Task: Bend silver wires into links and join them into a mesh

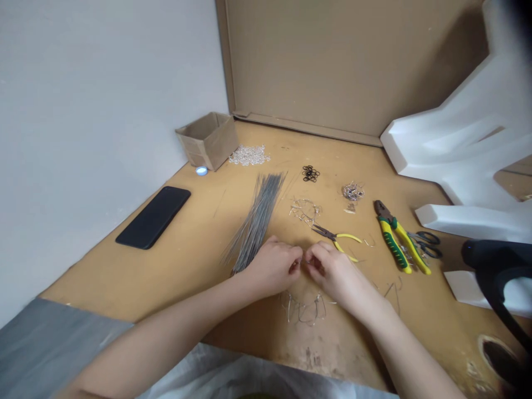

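My left hand and my right hand are close together over the table, each with fingers curled in a pinch. What they pinch is too small to make out. Just below them lies a ring of bent wire pieces. A bundle of straight grey wires reaches up and away beside my left hand. Beyond my right hand rest thin-nosed pliers with yellow handles. Another tangle of bent wires lies farther back.
A cardboard box, a pile of small clear pieces and a black phone are on the left. Black rings lie at the back. Larger green-yellow pliers, scissors and white foam occupy the right.
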`<state>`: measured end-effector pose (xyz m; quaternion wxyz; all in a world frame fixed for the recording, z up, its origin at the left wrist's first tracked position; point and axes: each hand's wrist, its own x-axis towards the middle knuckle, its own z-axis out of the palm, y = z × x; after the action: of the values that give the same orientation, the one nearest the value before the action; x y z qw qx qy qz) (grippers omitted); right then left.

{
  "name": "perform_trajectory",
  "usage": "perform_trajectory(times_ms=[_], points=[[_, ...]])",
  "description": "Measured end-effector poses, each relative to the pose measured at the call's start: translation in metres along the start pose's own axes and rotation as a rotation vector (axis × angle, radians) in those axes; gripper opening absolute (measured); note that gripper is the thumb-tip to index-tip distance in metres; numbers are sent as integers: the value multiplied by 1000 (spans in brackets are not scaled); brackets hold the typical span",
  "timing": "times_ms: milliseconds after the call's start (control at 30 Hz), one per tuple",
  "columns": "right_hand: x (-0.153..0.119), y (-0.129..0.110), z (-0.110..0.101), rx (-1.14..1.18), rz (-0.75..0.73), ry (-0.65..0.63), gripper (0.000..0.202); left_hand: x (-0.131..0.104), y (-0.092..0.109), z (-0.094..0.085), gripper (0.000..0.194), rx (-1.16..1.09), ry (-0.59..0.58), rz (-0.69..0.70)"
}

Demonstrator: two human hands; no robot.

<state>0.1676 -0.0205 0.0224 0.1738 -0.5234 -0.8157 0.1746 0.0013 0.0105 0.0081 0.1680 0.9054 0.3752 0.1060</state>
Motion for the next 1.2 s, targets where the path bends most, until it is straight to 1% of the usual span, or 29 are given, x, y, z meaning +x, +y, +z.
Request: perform_trajectory(times_ms=[100,233,467,667,800,933,1067,1200], points=[[0,1,1,1,-12,11,14,-1,1,-1,7,17,-15,26],[0,1,1,-3,-15,13,15,-1,4,-4,13,73,-36,76],[-2,-2,-3,-15,-14,3,14,-3,7,-4,11,128,-34,66],[-1,0,-2,-5,-20,-3,14,-1,6,1,12,151,-67,86],[-1,0,-2,4,-9,-18,15,1,3,4,12,154,-58,83],[-1,-1,-1,13,-12,-26,14,2,2,3,13,143,-49,96],[0,-1,0,23,-17,-15,15,2,2,1,15,116,-36,99],[0,0,0,39,-29,8,16,1,2,1,21,90,-7,67]])
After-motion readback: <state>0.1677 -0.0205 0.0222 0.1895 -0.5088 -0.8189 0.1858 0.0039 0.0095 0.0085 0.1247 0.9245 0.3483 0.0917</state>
